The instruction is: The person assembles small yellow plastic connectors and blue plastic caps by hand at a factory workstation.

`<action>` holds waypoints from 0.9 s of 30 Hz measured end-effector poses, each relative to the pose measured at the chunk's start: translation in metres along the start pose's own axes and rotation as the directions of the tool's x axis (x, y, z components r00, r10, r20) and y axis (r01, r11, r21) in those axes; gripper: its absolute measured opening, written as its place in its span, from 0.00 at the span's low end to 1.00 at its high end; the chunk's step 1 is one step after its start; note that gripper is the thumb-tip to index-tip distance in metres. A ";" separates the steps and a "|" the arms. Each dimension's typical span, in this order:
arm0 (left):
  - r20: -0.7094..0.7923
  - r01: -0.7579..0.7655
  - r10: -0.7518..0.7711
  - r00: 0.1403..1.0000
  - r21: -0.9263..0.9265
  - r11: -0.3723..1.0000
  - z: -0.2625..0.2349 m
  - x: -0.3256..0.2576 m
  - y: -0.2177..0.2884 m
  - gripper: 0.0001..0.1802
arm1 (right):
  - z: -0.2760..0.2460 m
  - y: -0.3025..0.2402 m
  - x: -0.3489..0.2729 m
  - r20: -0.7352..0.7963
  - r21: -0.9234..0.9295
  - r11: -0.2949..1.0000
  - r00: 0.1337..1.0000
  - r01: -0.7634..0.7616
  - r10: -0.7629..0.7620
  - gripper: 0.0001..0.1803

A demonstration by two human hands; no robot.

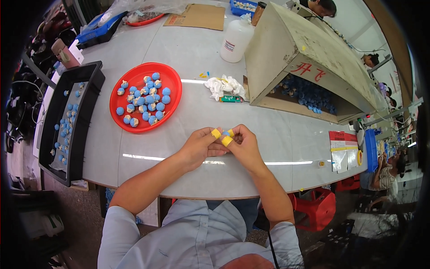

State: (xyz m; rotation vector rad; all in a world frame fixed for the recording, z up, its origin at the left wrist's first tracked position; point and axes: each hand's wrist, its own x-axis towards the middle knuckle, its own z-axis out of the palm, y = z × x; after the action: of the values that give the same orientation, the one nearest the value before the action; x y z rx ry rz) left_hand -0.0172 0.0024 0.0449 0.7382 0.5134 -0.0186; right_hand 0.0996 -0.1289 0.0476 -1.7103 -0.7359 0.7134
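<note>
Above the near part of the table, my left hand (199, 145) and my right hand (245, 147) meet, fingers pinched together. Yellow tape wraps the thumbs and a fingertip. Between the fingertips shows a small blue piece (226, 133), mostly covered, and both hands are closed on it. To the left of my hands, a red round tray (172, 105) carries several small blue balls (151, 107) with cream-coloured parts. Farther left, a long black bin (85, 121) holds more of these blue and cream pieces.
Behind my hands lie crumpled white tissue (222, 86) and a green tube-like pack (231, 99). A worn wooden box (273, 58) with blue pieces inside stands at right. A white bottle (237, 41) and cardboard (195, 17) are at the back; a red-and-white packet (344, 145) lies right.
</note>
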 end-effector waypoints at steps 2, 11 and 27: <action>-0.020 -0.021 0.022 1.000 0.056 0.998 -0.004 0.002 -0.001 0.16 | 0.006 0.000 0.000 0.012 0.118 0.993 1.000 -0.019 0.018 0.11; -0.048 -0.203 0.219 0.974 0.225 0.953 0.001 0.005 -0.014 0.12 | 0.017 0.023 -0.002 -0.061 0.024 0.997 0.996 0.068 -0.066 0.15; -0.041 -0.216 0.232 0.972 0.243 0.946 -0.001 0.005 -0.017 0.09 | 0.025 0.012 -0.010 -0.151 -0.075 0.988 0.978 0.132 -0.142 0.11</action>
State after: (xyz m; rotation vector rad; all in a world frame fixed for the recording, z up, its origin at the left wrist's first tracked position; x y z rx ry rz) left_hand -0.0169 -0.0089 0.0315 1.0318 0.4954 0.1614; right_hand 0.0756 -0.1243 0.0316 -1.7337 -0.7658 0.4594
